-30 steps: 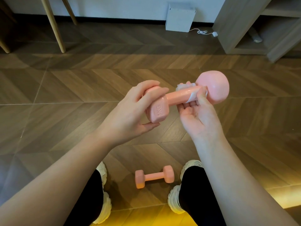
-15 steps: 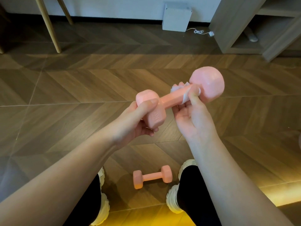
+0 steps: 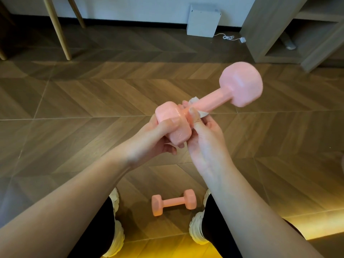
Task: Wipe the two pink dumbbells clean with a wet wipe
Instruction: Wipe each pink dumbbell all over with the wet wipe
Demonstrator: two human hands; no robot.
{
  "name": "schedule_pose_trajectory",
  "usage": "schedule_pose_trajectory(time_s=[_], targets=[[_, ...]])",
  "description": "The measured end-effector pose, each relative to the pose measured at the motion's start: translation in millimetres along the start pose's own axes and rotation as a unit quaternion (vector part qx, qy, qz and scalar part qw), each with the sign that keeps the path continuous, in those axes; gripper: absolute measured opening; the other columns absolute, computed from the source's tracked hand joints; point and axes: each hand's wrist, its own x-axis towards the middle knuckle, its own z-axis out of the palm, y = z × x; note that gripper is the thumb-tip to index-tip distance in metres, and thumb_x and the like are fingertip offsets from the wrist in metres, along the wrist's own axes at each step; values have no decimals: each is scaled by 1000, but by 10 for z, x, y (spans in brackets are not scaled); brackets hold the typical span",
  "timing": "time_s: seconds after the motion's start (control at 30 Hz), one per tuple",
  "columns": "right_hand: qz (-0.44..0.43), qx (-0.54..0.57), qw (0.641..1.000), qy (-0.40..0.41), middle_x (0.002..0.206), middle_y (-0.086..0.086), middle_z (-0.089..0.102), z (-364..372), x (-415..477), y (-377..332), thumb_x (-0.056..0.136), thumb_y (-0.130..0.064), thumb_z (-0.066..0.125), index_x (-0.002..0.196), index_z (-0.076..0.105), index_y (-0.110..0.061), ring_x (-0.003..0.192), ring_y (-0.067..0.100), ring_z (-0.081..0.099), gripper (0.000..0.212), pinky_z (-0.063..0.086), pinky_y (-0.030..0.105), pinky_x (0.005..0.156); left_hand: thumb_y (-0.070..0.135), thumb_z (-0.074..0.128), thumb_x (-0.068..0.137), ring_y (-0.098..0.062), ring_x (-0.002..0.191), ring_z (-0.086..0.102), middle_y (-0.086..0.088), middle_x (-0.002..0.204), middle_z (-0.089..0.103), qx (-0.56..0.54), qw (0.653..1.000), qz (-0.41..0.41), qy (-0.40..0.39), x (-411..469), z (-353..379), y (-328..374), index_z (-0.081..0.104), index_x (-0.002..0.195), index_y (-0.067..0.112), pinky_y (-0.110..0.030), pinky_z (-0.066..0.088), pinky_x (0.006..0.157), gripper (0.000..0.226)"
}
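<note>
I hold one pink dumbbell (image 3: pixel 219 97) in the air, its far head tilted up to the right. My left hand (image 3: pixel 152 142) grips the near head from below, thumb across its side. My right hand (image 3: pixel 204 138) pinches a white wet wipe (image 3: pixel 200 112) round the handle, right beside the near head. Only small corners of the wipe show above and below the handle. The second pink dumbbell (image 3: pixel 174 204) lies on the wooden floor between my feet.
My two white shoes (image 3: pixel 197 233) flank the floor dumbbell. A white box (image 3: pixel 202 20) with a cable stands against the back wall. A wooden shelf unit (image 3: pixel 290 28) fills the back right, and slanted wooden legs (image 3: pixel 59 28) stand at the back left.
My right hand slid the wipe down the handle from the far head to the near head. Both hands and the dumbbell dropped lower in view.
</note>
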Motion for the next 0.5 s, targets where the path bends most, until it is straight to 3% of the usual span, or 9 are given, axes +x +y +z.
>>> schedule_pose_trajectory(time_s=[0.07, 0.1, 0.17, 0.23, 0.3, 0.4, 0.5], targets=[[10, 31, 999, 15, 112, 5, 74, -14, 12, 5, 69, -22, 71, 119, 64, -14, 104, 17, 71, 51, 59, 34, 86, 46, 74, 68, -10, 92, 61, -1, 119, 55, 97, 994, 17, 41, 1, -56, -14, 35, 137, 22, -29, 52, 67, 82], [17, 31, 999, 29, 110, 4, 75, -21, 23, 12, 70, -23, 71, 117, 65, -14, 102, 16, 72, 48, 57, 36, 91, 41, 81, 70, -3, 95, 61, 7, 120, 53, 149, 987, 41, 52, -5, -70, -30, 33, 135, 27, -25, 53, 69, 82], [33, 7, 998, 59, 107, 1, 76, -46, 56, 37, 77, -24, 71, 113, 68, -18, 100, 17, 72, 37, 57, 42, 92, 28, 88, 72, 4, 98, 59, 14, 119, 50, 244, 962, 101, 63, -13, -63, -95, 28, 135, 30, -19, 52, 74, 87], [46, 0, 996, 72, 107, 0, 76, -65, 81, 55, 86, -22, 69, 113, 69, -20, 101, 19, 72, 27, 56, 47, 93, 22, 89, 70, -3, 109, 56, 10, 126, 46, 333, 925, 158, 90, -13, -39, -156, 22, 138, 32, -21, 50, 84, 95], [47, 17, 996, 70, 107, 1, 76, -60, 93, 44, 82, -22, 71, 113, 68, -20, 101, 19, 72, 31, 55, 47, 94, 22, 89, 70, -12, 115, 55, 4, 132, 44, 359, 910, 182, 97, -11, -42, -148, 20, 141, 32, -27, 50, 91, 100], [27, 51, 997, 55, 104, 4, 76, -44, 96, -11, 69, -21, 73, 112, 68, -13, 98, 17, 72, 44, 55, 41, 95, 45, 77, 79, -14, 103, 64, -1, 130, 53, 206, 970, 111, 67, -5, -41, -48, 25, 146, 35, -28, 55, 79, 85], [11, 59, 997, 40, 104, 5, 75, -23, 83, -23, 66, -19, 73, 116, 65, -8, 97, 14, 72, 52, 54, 33, 96, 63, 55, 80, -26, 84, 65, -30, 128, 57, -2, 997, -45, 60, 1, -51, 46, 46, 140, 19, -35, 56, 67, 75]])
